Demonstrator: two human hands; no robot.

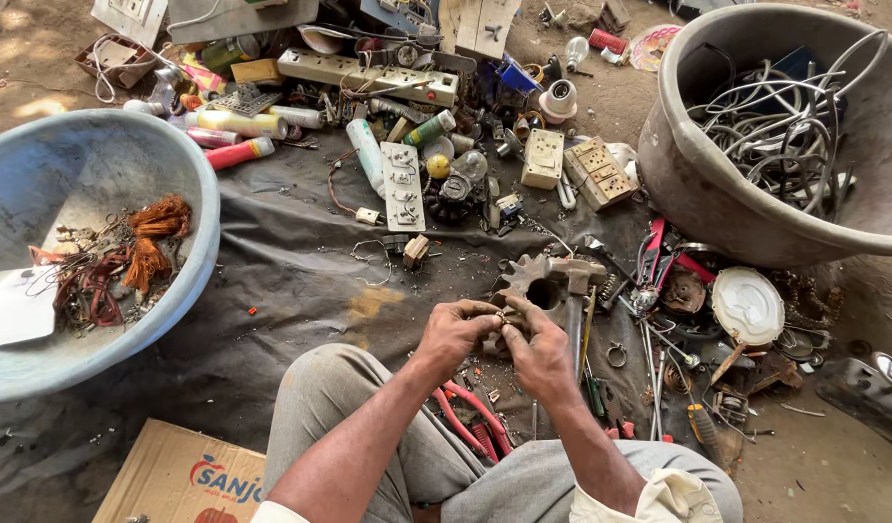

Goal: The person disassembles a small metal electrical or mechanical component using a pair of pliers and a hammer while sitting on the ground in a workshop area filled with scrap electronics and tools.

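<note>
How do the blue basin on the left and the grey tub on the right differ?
The blue basin is shallow and wide; the grey tub is deep with tall walls. The basin holds copper wire bundles and small scraps spread thinly; the tub holds a tangle of pale cables. The basin sits level, while the tub looks tilted toward the camera. Both are round, worn containers on the ground holding sorted scrap.

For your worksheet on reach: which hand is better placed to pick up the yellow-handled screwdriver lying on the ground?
Probably the right hand: the yellow-handled screwdriver lies on its side, the left hand farther away.
</note>
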